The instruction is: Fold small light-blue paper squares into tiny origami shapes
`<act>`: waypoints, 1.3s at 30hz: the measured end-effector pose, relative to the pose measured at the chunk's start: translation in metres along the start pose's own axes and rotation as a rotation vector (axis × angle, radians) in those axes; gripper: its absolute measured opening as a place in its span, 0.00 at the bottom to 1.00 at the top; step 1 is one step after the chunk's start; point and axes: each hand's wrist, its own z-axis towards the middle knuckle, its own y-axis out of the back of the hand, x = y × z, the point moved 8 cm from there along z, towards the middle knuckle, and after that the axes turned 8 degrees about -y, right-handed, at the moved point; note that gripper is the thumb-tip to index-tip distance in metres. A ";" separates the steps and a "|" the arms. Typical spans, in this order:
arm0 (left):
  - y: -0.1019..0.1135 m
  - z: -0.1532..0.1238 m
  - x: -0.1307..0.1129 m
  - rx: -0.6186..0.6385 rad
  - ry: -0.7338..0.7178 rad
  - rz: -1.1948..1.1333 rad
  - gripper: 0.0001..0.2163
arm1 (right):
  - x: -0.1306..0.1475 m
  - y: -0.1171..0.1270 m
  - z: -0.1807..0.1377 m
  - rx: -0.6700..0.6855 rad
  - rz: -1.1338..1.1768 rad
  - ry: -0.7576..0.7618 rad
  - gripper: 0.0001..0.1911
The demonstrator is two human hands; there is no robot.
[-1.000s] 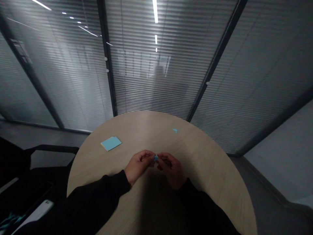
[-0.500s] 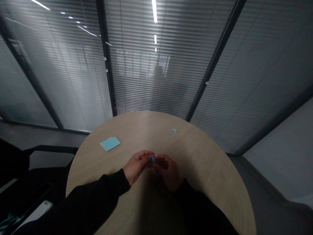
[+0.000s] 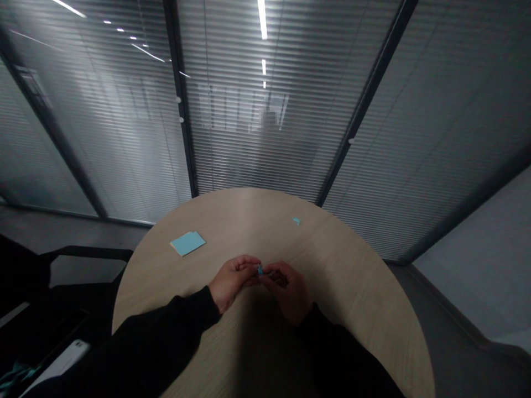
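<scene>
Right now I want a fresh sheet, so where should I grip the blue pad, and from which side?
Probably take the pad by its near edge, thumb on top, coming from the right, where the left hand is. It lies flat and thin on the table, with that edge turned toward the hands. The left hand and the right hand both pinch a blue piece.

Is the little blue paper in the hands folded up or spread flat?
Folded small: only a tiny blue paper bit shows, pinched between the left hand and right hand, unlike the flat blue pad on the table.
</scene>
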 end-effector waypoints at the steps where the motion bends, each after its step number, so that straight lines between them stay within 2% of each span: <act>1: 0.000 0.000 0.000 -0.002 0.003 -0.009 0.17 | 0.000 0.000 0.000 -0.004 -0.004 0.003 0.11; 10: -0.008 -0.002 0.002 0.097 0.015 -0.029 0.15 | -0.001 0.007 0.000 -0.050 -0.014 0.034 0.14; 18: -0.010 -0.003 0.000 0.117 0.016 -0.029 0.17 | 0.019 0.015 -0.002 -0.078 -0.186 0.224 0.08; 26: -0.008 -0.001 -0.003 0.091 -0.047 0.026 0.16 | 0.026 0.016 -0.004 -0.104 -0.228 0.265 0.08; 30: -0.012 -0.001 -0.005 0.156 -0.103 0.104 0.17 | 0.025 0.018 -0.004 -0.136 -0.229 0.243 0.08; 35: -0.015 -0.004 -0.020 0.181 -0.272 0.317 0.14 | 0.019 0.019 -0.004 -0.140 -0.164 0.157 0.09; 39: -0.020 -0.006 -0.025 0.223 -0.295 0.381 0.14 | 0.018 0.022 -0.004 -0.148 -0.111 0.127 0.08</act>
